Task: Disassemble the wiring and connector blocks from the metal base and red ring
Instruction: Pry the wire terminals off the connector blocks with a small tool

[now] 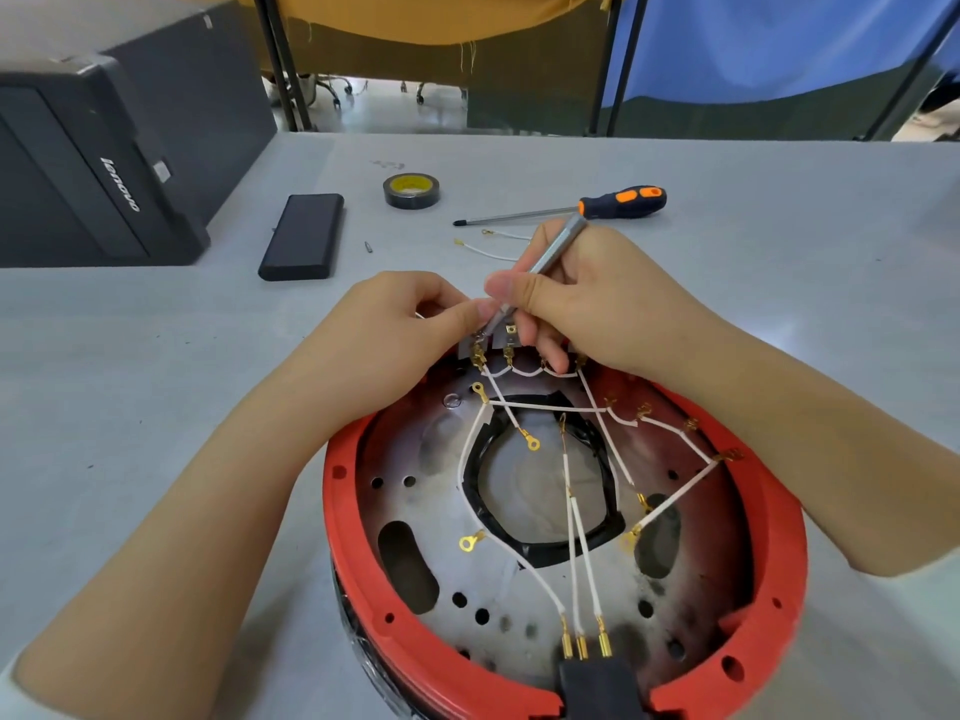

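Note:
A round metal base point(519, 605) with holes sits inside a red ring point(774, 553) on the grey table. White wires point(574, 553) with gold terminals cross the base and run into a black connector block point(597, 683) at the near rim. At the far rim a grey terminal block point(511, 332) carries several gold terminals. My right hand point(587, 298) grips a thin silver screwdriver point(556, 246) with its tip down at that block. My left hand point(415, 324) pinches something at the block's left end; what it pinches is hidden by the fingers.
An orange and black screwdriver point(618, 202) lies beyond the hands, with two loose white wires point(488, 250) beside it. A roll of black tape point(411, 190), a flat black case point(304, 236), a small screw point(368, 246) and a black Lenovo computer case point(104, 148) stand at the left.

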Demonstrator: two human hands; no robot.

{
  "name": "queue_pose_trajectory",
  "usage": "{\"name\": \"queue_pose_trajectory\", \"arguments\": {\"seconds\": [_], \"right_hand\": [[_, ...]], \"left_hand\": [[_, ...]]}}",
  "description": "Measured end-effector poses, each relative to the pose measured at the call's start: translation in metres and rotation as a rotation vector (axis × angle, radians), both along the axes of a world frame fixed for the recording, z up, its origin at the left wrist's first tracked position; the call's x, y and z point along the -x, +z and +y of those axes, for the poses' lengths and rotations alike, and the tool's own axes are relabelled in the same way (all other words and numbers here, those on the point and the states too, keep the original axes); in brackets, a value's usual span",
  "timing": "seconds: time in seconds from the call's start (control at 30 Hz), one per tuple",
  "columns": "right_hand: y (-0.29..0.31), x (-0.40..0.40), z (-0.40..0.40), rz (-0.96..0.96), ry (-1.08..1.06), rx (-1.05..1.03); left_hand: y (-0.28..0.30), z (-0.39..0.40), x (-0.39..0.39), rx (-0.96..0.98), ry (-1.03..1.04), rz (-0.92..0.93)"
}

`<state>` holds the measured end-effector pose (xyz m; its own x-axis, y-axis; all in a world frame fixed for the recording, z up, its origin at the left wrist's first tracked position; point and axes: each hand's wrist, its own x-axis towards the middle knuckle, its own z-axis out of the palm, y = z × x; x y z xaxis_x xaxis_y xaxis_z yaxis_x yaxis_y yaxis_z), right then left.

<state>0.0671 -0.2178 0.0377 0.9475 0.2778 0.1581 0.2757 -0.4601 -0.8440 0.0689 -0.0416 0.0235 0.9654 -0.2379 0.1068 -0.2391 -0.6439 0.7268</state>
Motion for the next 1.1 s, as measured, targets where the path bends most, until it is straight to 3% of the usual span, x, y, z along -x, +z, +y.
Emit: {"name": "queue_pose_trajectory", "arguments": {"seconds": [0.33,0.57,0.7,1.1], "right_hand": [[-0.0046,0.0047,-0.0048,-0.041,-0.018,-0.072],[-0.0038,0.0059,-0.0007,-0.063,0.0,0.09],[-0.0043,0.004,-0.0037,-0.051,-0.02,-0.033],[-0.0078,0.0043,-0.0024,-0.047,0.003,-0.089]], "left_hand": [[-0.0018,-0.0004,-0.0005,0.024,0.001,0.019],[-0.0019,0.0008,-0.0019,-0.01,-0.015,0.003],[-0.0028,0.0007,-0.003,0.011,-0.013,0.014],[-0.0023,0.0008,-0.0028,0.021,-0.014,0.021]]}}
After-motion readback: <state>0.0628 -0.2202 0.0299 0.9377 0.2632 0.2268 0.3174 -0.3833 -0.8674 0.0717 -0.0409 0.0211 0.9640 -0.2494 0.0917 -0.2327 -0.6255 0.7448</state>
